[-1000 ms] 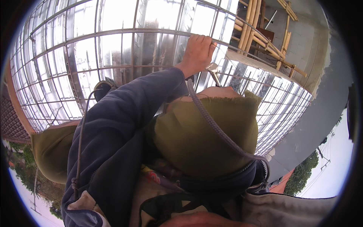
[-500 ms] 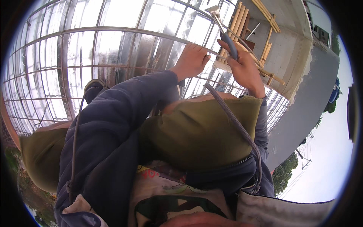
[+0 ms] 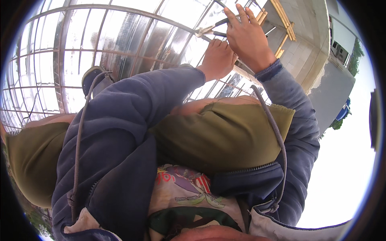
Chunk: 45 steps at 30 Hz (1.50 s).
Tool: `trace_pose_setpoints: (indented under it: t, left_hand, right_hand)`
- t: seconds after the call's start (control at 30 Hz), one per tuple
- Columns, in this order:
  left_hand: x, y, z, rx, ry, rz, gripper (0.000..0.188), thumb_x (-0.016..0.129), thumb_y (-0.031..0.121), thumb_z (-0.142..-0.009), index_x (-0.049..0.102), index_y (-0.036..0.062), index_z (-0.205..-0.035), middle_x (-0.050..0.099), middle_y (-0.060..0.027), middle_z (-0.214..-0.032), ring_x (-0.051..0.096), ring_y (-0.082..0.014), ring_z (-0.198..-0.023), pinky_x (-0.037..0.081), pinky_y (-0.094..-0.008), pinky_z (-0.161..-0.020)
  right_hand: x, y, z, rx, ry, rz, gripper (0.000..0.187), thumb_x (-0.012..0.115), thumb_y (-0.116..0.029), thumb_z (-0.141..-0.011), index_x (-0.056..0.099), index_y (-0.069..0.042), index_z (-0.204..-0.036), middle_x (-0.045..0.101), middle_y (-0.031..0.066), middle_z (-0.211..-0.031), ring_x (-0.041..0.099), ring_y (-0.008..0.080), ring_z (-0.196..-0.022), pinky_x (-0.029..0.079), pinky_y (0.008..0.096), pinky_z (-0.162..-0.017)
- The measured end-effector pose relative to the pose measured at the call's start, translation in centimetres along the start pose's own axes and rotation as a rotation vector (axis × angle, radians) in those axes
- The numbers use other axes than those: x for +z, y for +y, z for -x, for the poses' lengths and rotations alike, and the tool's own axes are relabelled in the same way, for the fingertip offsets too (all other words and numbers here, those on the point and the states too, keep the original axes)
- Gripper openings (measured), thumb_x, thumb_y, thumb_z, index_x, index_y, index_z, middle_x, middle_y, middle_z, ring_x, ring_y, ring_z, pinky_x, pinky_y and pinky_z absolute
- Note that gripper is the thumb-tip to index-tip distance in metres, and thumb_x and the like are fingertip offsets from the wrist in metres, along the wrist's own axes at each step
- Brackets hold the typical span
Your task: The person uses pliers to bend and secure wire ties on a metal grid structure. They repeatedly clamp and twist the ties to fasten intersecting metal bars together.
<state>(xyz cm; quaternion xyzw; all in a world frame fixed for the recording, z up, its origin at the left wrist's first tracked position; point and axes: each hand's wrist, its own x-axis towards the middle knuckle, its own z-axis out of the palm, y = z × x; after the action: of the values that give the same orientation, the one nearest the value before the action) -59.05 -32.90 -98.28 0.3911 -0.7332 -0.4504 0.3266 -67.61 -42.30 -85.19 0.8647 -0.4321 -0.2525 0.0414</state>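
Note:
A pair of pincers (image 3: 207, 30) with dark handles has its pale metal jaws at a grid bar, just beyond my left hand. My right hand (image 3: 250, 38) is over the handles, fingers stretched forward, its palm and thumb hidden. Closed knuckles show on my left hand (image 3: 218, 60), which grips the thin metal bar (image 3: 177, 25) close to the jaws. What else its fingers may hold is hidden. The bar belongs to a metal grid (image 3: 60, 60) over shiny, bright sheeting.
My bent knees in olive trousers (image 3: 225, 136) fill the middle below my hands. One shoe (image 3: 93, 80) rests on the grid at left. Bamboo poles (image 3: 283, 16) stand against a grey block wall (image 3: 307, 44) at upper right. A cord (image 3: 271, 120) hangs from my jacket.
My right hand has moved up and turned, bringing the pincers from pointing upward down to the bar. My left hand has shifted slightly right. The view has tilted a little.

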Motion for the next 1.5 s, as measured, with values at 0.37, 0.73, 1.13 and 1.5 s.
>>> trace_pose_setpoints:
  t: [0.37, 0.73, 1.13, 1.5]
  left_hand:
    - [-1.4, 1.3, 0.4, -0.056, -0.037, 0.056, 0.018, 0.06, 0.018, -0.102, 0.065, 0.0017, -0.106, 0.064, -0.0192, -0.105, 0.058, -0.037, -0.104, 0.043, -0.0522, -0.098]
    - [-5.6, -0.6, 4.5, 0.237, -0.192, 0.267, 0.019, 0.073, 0.014, -0.093, 0.064, 0.0065, -0.108, 0.065, -0.0129, -0.107, 0.058, -0.0347, -0.099, 0.045, -0.0484, -0.095]
    - [-6.2, -4.5, 0.3, 0.248, 0.08, 0.215, 0.068, 0.089, 0.008, -0.074, 0.048, 0.0095, -0.129, 0.057, -0.0133, -0.126, 0.059, -0.0332, -0.126, 0.046, -0.0505, -0.111]
    - [-6.7, -5.0, -3.9, 0.109, -0.366, 0.039, 0.048, 0.075, 0.009, -0.081, 0.061, 0.0073, -0.127, 0.072, -0.0086, -0.083, 0.073, -0.0328, -0.079, 0.055, -0.0433, -0.077]
  right_hand:
    - [-2.3, 0.7, -2.5, -0.141, -0.258, -0.034, 0.026, 0.065, -0.015, -0.095, 0.063, -0.006, -0.119, 0.07, 0.0052, -0.093, 0.072, 0.0307, -0.088, 0.059, 0.0504, -0.079]
    - [0.5, -1.4, 2.8, 0.291, -0.452, -0.546, 0.041, 0.068, -0.039, -0.103, 0.071, 0.002, -0.102, 0.076, 0.0205, -0.084, 0.076, 0.0395, -0.081, 0.062, 0.0473, -0.073]
    - [-0.6, -1.1, 2.9, 0.413, -0.638, -0.942, 0.048, 0.063, -0.043, -0.107, 0.072, 0.004, -0.107, 0.07, 0.0235, -0.083, 0.069, 0.0425, -0.081, 0.054, 0.0523, -0.077]
    - [-4.2, 0.1, 0.7, 0.406, -0.809, -0.628, 0.081, 0.089, -0.055, -0.081, 0.06, 0.002, -0.13, 0.071, 0.0142, -0.095, 0.075, 0.0293, -0.095, 0.06, 0.045, -0.086]
